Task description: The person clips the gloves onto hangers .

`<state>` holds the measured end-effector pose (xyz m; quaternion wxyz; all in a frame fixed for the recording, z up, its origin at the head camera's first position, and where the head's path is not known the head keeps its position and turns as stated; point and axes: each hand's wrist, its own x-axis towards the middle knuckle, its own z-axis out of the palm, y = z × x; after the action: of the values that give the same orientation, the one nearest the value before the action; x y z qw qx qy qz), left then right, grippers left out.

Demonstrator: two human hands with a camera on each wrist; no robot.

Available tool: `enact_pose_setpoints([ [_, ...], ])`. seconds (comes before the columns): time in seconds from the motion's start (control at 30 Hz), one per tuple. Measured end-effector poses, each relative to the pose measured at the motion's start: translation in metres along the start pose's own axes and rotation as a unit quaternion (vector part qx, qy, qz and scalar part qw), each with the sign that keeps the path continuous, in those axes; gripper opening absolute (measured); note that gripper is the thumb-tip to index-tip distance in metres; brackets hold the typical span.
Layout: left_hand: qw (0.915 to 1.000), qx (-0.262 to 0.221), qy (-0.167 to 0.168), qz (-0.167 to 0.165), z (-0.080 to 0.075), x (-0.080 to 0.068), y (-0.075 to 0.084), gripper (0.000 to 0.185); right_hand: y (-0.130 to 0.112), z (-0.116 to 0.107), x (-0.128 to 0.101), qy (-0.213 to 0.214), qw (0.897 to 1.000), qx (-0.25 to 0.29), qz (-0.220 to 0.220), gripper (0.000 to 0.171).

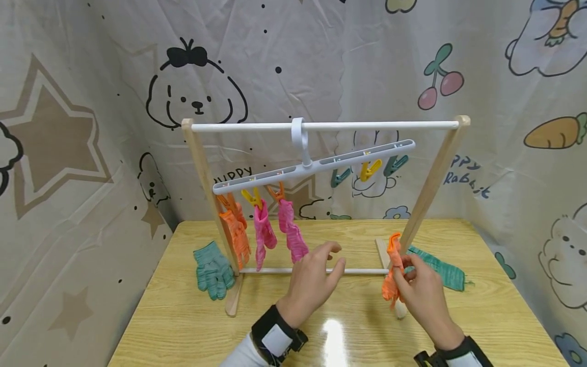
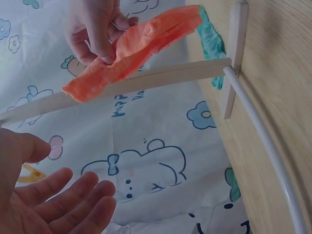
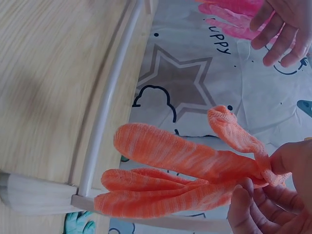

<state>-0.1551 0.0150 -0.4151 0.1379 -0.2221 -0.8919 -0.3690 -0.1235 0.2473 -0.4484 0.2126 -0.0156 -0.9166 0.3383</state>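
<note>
Orange glove point(image 1: 391, 278) pinched in the right hand point(image 1: 424, 298)
Left hand point(image 1: 314, 280) hovers beside it above the table point(image 1: 183, 316), fingers point(image 2: 73, 197) relaxed, holding nothing

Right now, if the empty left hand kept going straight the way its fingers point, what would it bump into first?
Probably the orange glove that the right hand pinches. The left hand is open, its fingers pointing right and a bit forward, above the rack's low white bar. Depth is unclear, so it might brush the bar first.
</note>
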Motion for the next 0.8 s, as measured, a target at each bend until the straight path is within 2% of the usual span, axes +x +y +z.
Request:
enact_pose_setpoints([
  [0.4, 0.9998, -0.004, 0.017, -0.004, -0.011, 0.014, 0.007, 0.024, -0.015, 0.012, 0.007, 0.007, 0.999, 0.033, -0.042, 0.015],
  [0.8, 0.9986, -0.014, 0.051, -0.01, -0.016, 0.029, 0.014, 0.029, -0.031, 0.021, 0.013, -0.003, 0.997, 0.065, -0.04, 0.016],
])
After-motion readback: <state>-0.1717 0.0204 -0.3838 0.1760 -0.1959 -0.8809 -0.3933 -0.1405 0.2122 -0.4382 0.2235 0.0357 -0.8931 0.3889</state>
